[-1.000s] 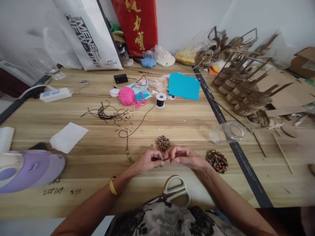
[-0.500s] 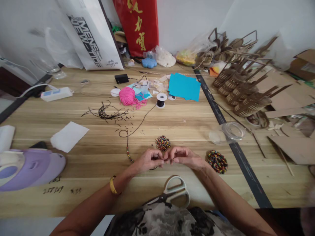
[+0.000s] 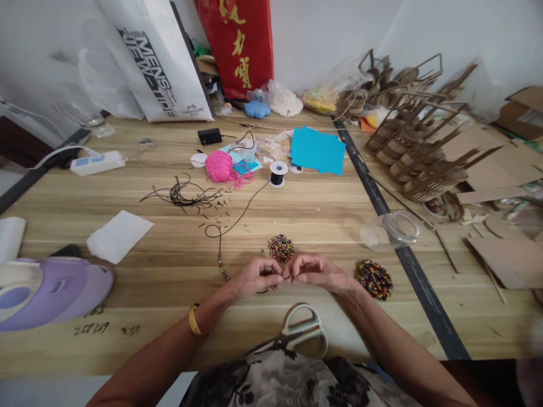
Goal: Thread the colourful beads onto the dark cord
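My left hand [image 3: 259,273] is closed in a pinch on a black cord [image 3: 237,221] that runs from a white spool [image 3: 278,173]. Several coloured beads [image 3: 223,267] are threaded on the cord just left of that hand. Fingertip to fingertip with it, my right hand [image 3: 316,270] also pinches; what lies between its fingers is too small to make out. A pile of loose beads [image 3: 280,247] sits just beyond both hands. To the right of my right wrist lies a coil of strung beads [image 3: 375,279]. White-handled scissors [image 3: 303,332] rest close to my body.
Black cord pieces [image 3: 182,193] and pink yarn [image 3: 219,166] lie farther back. Blue sheets [image 3: 318,150] are at the back middle. A purple device [image 3: 63,288] stands at left. On the right are small brown baskets [image 3: 432,175], clear tubing [image 3: 402,227] and cardboard [image 3: 504,260].
My fingertips have drawn slightly closer together, with the right hand shifting a little to the left. Everything else on the table looks the same.
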Demonstrator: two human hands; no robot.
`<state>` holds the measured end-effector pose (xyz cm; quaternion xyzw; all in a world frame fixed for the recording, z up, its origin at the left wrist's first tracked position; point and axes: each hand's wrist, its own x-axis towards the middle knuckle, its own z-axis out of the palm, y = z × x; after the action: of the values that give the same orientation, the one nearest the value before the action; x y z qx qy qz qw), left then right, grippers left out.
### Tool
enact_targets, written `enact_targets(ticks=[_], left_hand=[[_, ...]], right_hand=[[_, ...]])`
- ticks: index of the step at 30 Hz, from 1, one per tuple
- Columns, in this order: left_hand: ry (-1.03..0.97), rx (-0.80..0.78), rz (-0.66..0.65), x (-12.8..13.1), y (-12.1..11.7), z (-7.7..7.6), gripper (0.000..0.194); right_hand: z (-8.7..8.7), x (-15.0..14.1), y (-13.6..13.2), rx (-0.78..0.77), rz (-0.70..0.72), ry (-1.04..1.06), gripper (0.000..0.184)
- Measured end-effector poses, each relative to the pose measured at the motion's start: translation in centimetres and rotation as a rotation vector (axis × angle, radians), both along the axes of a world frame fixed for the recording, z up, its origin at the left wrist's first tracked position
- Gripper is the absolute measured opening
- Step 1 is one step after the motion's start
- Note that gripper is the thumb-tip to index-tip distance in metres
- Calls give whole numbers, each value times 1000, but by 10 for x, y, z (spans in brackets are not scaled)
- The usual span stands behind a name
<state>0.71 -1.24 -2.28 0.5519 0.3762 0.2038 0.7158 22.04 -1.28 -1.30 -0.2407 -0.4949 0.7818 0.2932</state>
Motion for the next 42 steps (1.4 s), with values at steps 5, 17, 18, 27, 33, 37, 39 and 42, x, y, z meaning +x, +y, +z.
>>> enact_targets(ticks=[5,17,18,27,33,37,39,42], left_hand=[[17,9,7,0,0,0,23],[68,31,9,1,-1,-2,25],[70,35,10,2,-1,-2,24],[81,77,9,3,-3,-2,21],[85,85,15,3,-3,-3,21],[83,101,13,3,-3,-2,20],[80,95,11,3,-3,-1,20],[81,85,12,3,-3,0,21]], right_hand=[[-10,1,1,11,-46,-136,21],[-8,-2,1,38,-20,-249,21],[-9,-2,1,37,-20,-252,21],[-9,-2,1,14,-27,-244,21],[-9,-2,1,30,-23,-247,23],[-10,-2,1,47,-22,-264,24],[-10,-2,1,57,-24,-270,24],[-10,-2,1,65,-23,-276,24]])
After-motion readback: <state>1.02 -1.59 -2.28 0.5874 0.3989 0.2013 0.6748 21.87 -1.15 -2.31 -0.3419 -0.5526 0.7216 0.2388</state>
